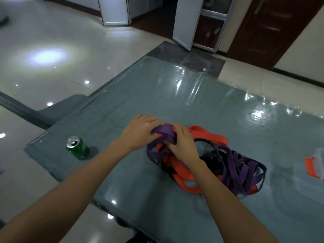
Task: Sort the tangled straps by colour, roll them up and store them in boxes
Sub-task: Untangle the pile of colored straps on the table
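Where the purple strap sits: a bunched fold of the purple strap (164, 132) is raised at the far left end of the tangle (219, 163), caught between the left hand (138, 133) and the right hand (184, 146).
Left hand: back upward, fingers curled round the left end of the purple bunch.
Right hand: fingers curled over the right and near side of the same bunch, gripping it; its wrist lies above the pile.
Purple strap, look: flat woven webbing, doubled over itself in the hands; more of it trails down under them and loops thickly at the near right end of the pile.
Orange strap (208, 135): bright flat band, arching out behind the right hand and running under the forearm to the near edge of the pile.
Black strap (208, 160): thin dark loops in the middle, threaded among the other two.
Tangle: resting on the table (157, 88), all three colours intertwined.
Table: grey-green, with a glossy top.
Can (78, 147): green with a silver top, upright near the left corner, well apart from the straps.
Box (315, 163): clear, with an orange clasp, cut off by the right edge of the view.
Floor (52, 67): pale shiny tiles.
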The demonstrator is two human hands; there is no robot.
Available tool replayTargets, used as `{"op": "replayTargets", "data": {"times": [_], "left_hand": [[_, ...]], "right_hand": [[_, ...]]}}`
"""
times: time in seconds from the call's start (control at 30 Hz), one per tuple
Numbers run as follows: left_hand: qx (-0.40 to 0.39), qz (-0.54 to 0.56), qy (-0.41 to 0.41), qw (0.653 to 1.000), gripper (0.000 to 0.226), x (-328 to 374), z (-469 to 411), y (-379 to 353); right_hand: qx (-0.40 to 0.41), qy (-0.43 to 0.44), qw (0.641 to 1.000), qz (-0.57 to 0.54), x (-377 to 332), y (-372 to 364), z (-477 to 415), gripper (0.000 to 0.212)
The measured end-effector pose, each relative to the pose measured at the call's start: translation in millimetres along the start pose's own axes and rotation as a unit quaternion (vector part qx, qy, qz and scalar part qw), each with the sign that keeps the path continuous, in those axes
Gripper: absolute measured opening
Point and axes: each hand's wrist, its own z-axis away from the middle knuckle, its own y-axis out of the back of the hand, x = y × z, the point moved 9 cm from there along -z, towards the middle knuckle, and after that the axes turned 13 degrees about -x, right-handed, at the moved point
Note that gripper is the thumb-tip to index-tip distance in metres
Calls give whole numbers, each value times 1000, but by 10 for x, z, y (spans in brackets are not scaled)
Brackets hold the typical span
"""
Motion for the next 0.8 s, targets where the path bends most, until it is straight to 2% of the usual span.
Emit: {"op": "replayTargets", "data": {"times": [0.1,0.2,0.3,0.37,0.43,0.57,0.7,0.8], "left_hand": [[57,19,-46,997,36,139,-152,446],[118,44,-98,987,29,358,-317,849],[156,41,-153,975,28,632,-412,1137],[170,61,-179,967,29,779,-460,1260],[172,77,-205,961,28,946,-527,1325],[164,78,-242,953,25,1345,-703,1336],[146,90,-255,952,28,1756,-909,1220],[136,114,-269,947,27,2163,-1087,1125]], "right_hand": [[55,-24,992,-108,-37,293,-28,62],[111,-34,968,-223,-63,495,37,56],[185,-25,941,-284,-70,742,156,39],[229,-22,922,-311,-51,937,237,41],[252,-33,913,-319,-11,1114,322,44],[265,-84,912,-300,275,1392,587,26],[324,-114,911,-228,581,1963,1171,16],[361,-116,908,-179,770,2495,1628,21]]}}
